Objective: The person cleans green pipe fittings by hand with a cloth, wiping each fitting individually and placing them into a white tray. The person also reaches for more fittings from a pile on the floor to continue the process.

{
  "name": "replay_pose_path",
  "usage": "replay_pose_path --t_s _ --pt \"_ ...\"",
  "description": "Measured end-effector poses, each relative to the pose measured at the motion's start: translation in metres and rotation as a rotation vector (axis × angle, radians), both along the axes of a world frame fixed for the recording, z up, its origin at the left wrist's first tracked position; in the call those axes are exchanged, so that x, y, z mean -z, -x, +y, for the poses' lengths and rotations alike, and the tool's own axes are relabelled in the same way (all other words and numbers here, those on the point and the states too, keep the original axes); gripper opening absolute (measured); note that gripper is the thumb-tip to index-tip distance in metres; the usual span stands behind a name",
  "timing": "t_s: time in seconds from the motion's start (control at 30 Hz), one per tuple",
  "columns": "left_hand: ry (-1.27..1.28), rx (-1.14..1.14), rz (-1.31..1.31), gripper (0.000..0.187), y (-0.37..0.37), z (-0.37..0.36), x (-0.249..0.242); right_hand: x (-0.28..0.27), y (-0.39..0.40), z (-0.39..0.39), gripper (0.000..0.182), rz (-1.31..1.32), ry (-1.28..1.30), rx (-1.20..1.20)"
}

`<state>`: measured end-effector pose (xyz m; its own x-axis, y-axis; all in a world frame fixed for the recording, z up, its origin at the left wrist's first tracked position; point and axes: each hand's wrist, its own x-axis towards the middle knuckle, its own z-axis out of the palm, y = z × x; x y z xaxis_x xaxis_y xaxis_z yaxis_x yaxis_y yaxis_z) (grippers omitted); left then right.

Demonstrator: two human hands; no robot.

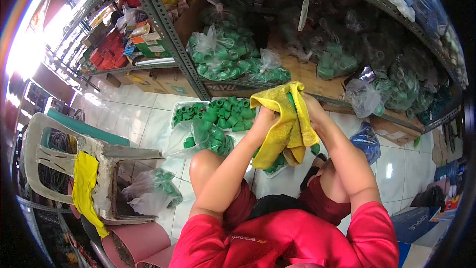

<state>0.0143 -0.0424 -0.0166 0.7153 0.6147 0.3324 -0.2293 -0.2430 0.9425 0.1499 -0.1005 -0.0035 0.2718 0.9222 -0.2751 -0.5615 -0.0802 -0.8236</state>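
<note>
A yellow cloth (277,131) hangs in folds between my two hands, above a white tray of green pipe fittings on the floor. My left hand (267,117) is closed on the cloth, its fingers mostly covered by the fabric. On the other side, my right hand (311,108) grips the cloth near its upper edge. A bit of green (291,100) shows between the folds by my right hand; its shape is mostly hidden. Past the cloth, another tray (173,119) on the tiles holds many green pipe fittings (225,113).
Clear bags of green fittings (225,52) fill the metal shelf (173,34) ahead. An opened bag (198,139) lies by my left knee, another bag (156,188) farther left. A worn plastic chair (106,161) with a yellow cloth stands left. A blue bag (365,143) sits right.
</note>
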Motion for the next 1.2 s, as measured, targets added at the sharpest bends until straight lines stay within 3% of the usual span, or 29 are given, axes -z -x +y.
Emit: replay_pose_path --t_s 0.1,0.17,0.2,0.23,0.27,0.3,0.33,0.4,0.47,0.5,0.53,0.57,0.63,0.7,0.77,0.83,0.87,0.93,0.97,1.03,1.07,1.13,1.17,1.2 --pt "-0.108 0.009 0.066 0.035 0.001 0.01 0.014 -0.004 0.006 -0.005 0.033 -0.13 0.031 0.027" --pt "1.127 0.21 -0.335 0.027 -0.006 0.021 0.035 0.002 0.008 -0.002 0.034 -0.195 0.056 0.087" --pt "1.128 0.208 -0.336 0.027 -0.006 0.025 0.046 0.018 0.006 0.003 0.038 -0.743 -0.169 0.078" --pt "0.885 0.193 -0.382 0.027 -0.006 0.027 0.051 0.016 0.01 0.006 0.042 -1.287 -0.401 0.064" --pt "0.64 0.178 -0.421 0.027 -0.006 0.028 0.057 0.014 0.015 0.002 0.042 -1.286 -0.4 0.064" --pt "0.102 -0.154 -0.17 0.028 -0.006 0.028 0.062 0.012 0.025 -0.003 0.048 -1.213 -0.262 0.022" --pt "0.101 -0.151 -0.167 0.028 -0.006 0.027 0.056 0.007 0.036 -0.006 0.054 -1.137 -0.127 -0.019" --pt "0.508 -0.137 -0.336 0.026 -0.004 0.022 0.039 0.019 0.036 -0.003 0.062 -1.138 -0.202 0.03" --pt "0.552 -0.121 -0.365 0.032 -0.003 0.029 0.04 0.021 0.031 -0.001 0.062 -0.965 -0.137 -0.018" --pt "0.189 -0.226 -0.17 0.034 -0.001 0.03 0.041 0.022 0.033 0.001 0.049 -0.906 -0.213 0.121" --pt "-0.173 -0.324 0.025 0.035 0.002 0.031 0.035 0.023 0.026 0.002 0.049 -0.908 -0.209 0.125" --pt "-0.221 -0.33 0.051 0.034 0.004 0.032 0.031 0.024 0.012 0.004 0.041 -0.965 -0.195 0.129" --pt "-0.057 -0.18 0.101 0.033 0.012 0.038 0.016 0.017 0.0 0.007 0.035 -1.019 -0.178 0.134" --pt "0.031 0.068 0.262 0.032 0.03 0.052 0.001 -0.004 -0.001 0.005 0.039 -0.035 -0.09 0.265" --pt "-0.317 0.163 0.661 0.03 0.052 0.068 -0.02 0.003 -0.011 0.004 0.039 -0.059 -0.081 0.187" --pt "-0.302 -0.135 0.945 0.03 0.065 0.075 -0.023 0.007 -0.012 0.004 0.035 -0.05 -0.103 0.102" --pt "-0.331 -0.363 0.9 0.031 0.073 0.086 -0.012 0.006 -0.013 0.003 0.035 -0.048 -0.102 0.105" --pt "-0.465 -0.635 0.486 0.034 0.065 0.091 -0.016 0.004 -0.015 0.002 0.036 -0.088 -0.107 -0.025" --pt "-0.35 -0.508 0.355 0.035 0.059 0.081 -0.025 0.0 -0.01 0.002 0.036 -0.089 -0.109 -0.026" --pt "-0.006 -0.184 0.158 0.038 0.041 0.055 -0.034 -0.003 0.003 0.005 0.036 -0.333 -0.136 0.042" --pt "-0.001 -0.05 0.194 0.041 0.037 0.049 -0.028 -0.001 0.005 0.006 0.036 -0.331 -0.129 0.037" --pt "-0.187 -0.038 0.426 0.043 0.029 0.035 -0.03 0.004 0.005 0.012 0.035 -0.728 -0.026 0.07" --pt "-0.188 -0.04 0.427 0.043 0.028 0.032 -0.032 0.013 0.0 0.016 0.031 -0.753 -0.054 0.111" --pt "0.053 -0.016 0.335 0.04 0.027 0.03 -0.034 0.018 -0.002 0.019 0.031 -0.75 -0.055 0.112"
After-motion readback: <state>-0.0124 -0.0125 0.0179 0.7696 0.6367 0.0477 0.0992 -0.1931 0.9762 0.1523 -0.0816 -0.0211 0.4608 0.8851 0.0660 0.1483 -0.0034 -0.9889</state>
